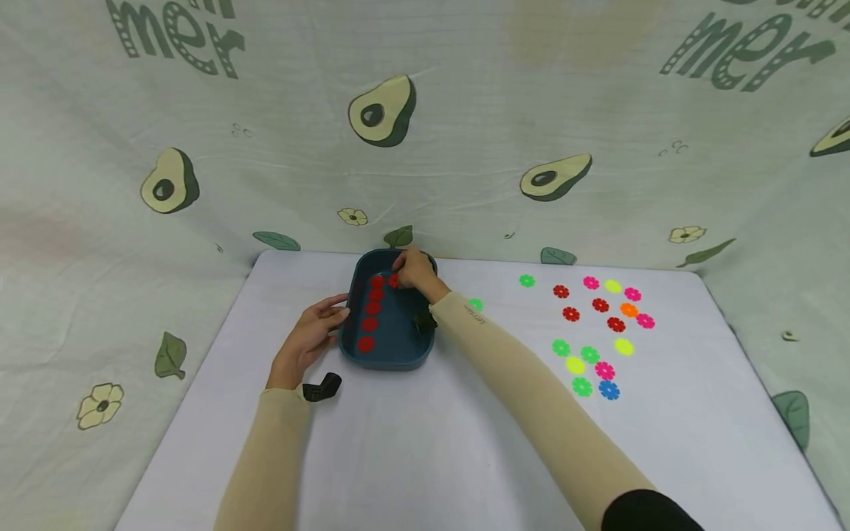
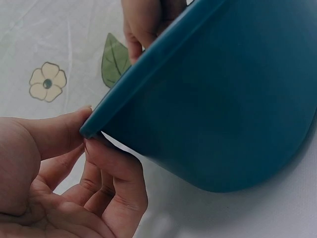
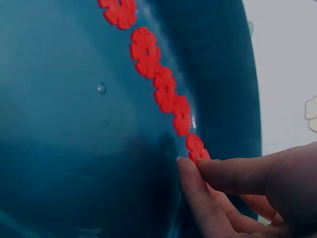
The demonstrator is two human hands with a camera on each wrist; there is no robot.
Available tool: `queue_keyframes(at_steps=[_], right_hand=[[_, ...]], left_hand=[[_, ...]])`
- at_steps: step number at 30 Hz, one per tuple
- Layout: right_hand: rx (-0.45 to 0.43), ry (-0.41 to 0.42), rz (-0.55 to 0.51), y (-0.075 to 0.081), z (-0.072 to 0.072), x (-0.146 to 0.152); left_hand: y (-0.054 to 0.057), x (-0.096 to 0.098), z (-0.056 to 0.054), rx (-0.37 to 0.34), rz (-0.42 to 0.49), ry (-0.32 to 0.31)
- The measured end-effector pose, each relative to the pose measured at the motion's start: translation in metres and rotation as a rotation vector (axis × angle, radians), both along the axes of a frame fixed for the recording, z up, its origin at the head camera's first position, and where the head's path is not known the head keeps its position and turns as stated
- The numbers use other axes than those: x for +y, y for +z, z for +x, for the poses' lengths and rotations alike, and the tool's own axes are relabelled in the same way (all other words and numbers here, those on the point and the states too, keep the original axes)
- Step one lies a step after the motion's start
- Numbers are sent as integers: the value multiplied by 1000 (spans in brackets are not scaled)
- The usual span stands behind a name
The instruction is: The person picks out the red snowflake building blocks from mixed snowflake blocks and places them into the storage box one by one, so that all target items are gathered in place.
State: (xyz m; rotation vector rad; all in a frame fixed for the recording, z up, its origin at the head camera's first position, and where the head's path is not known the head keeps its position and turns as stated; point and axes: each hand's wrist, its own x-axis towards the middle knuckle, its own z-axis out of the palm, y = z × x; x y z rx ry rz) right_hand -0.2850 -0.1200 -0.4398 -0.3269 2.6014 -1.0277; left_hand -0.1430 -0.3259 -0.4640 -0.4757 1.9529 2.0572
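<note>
A deep blue tray [image 1: 398,335] rests on the table, several red flower-shaped discs [image 1: 370,324] lined up along its left side. My left hand [image 1: 308,339] holds the tray's left rim; in the left wrist view its thumb and bent index finger pinch the rim [image 2: 114,99]. Reaching in at the tray's far end, my right hand [image 1: 417,271] has a red flower disc [image 1: 395,281] at its fingertips. The right wrist view has thumb and index finger pinching the edge of a red disc [image 3: 196,145], part of it hidden behind them.
Many loose flower discs in green, yellow, pink, red, orange and blue lie on the right of the white table [image 1: 465,442], including a blue disc [image 1: 609,389]. One green disc [image 1: 475,304] is beside the right forearm. An avocado-print cloth [image 1: 465,147] hangs behind.
</note>
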Motion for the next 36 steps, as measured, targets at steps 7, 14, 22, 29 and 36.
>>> queue_keyframes(at_steps=[7,14,22,29,36], right_hand=[[-2,-51,25,-6,0,10],[-2,-108,23,-8,0,14],[-1,-123,10,-9,3,21],[31,-36,-11,4,13,24],[57,26,-128,23,32,36]], left_hand=[[1,9,-3,6,-8,-30],[1,18,-7,6,-7,-40],[-1,23,-7,11,7,-54],[-2,15,-5,15,-2,-49],[-2,1,0,26,5,-48]])
